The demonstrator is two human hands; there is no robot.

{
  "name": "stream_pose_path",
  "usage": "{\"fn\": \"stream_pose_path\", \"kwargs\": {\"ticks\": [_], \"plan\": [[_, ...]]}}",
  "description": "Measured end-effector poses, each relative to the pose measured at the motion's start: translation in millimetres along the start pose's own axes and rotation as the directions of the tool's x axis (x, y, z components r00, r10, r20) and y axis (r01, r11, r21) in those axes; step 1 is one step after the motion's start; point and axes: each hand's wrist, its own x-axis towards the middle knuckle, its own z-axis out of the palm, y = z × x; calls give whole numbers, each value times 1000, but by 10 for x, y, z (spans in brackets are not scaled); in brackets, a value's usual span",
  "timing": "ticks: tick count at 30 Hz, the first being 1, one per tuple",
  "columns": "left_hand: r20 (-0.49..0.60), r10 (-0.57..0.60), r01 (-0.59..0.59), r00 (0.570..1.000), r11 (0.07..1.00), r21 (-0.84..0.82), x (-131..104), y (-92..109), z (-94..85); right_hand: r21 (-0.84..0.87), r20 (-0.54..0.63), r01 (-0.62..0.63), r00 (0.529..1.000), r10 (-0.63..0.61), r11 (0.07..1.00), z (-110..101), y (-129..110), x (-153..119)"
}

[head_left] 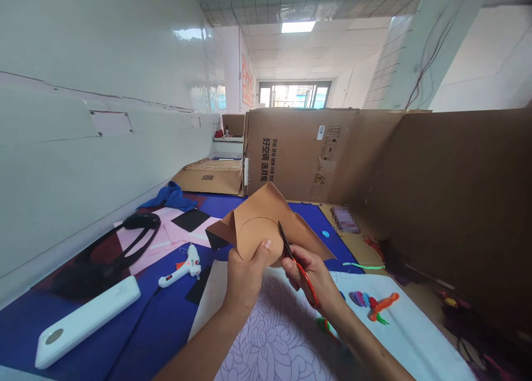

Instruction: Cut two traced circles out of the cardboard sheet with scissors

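A sheet of brown paper (266, 204) with a curved line drawn on it is held up over the table. My left hand (245, 276) grips its lower edge, thumb on top of the rounded part. My right hand (310, 273) is closed round the orange handles of a pair of scissors (302, 276). The dark blades point up and touch the paper beside the curve's right side. Beneath both hands lies a white sheet (266, 336) with a line drawing of flowers.
At left are a white glue gun (183, 267), a long white device (89, 320), black headphones (141, 220), pink sheets (166, 231) and a blue cloth (170, 195). Colourful modelling pieces (384, 305) lie at right. Large cardboard panels (291, 148) stand behind and at right.
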Motion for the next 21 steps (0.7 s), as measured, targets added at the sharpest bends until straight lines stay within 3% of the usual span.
{"fn": "stream_pose_path", "kwargs": {"ticks": [12, 16, 21], "plan": [[23, 29, -28, 999, 999, -16, -36, -19, 16, -3, 7, 24, 1000, -24, 1000, -13, -41, 3], [45, -10, 12, 999, 999, -45, -16, -42, 8, 2, 6, -13, 1000, 13, 1000, -31, -16, 1], [184, -2, 41, 983, 977, -209, 104, 106, -46, -24, 5, -63, 998, 64, 998, -73, -21, -1]]}}
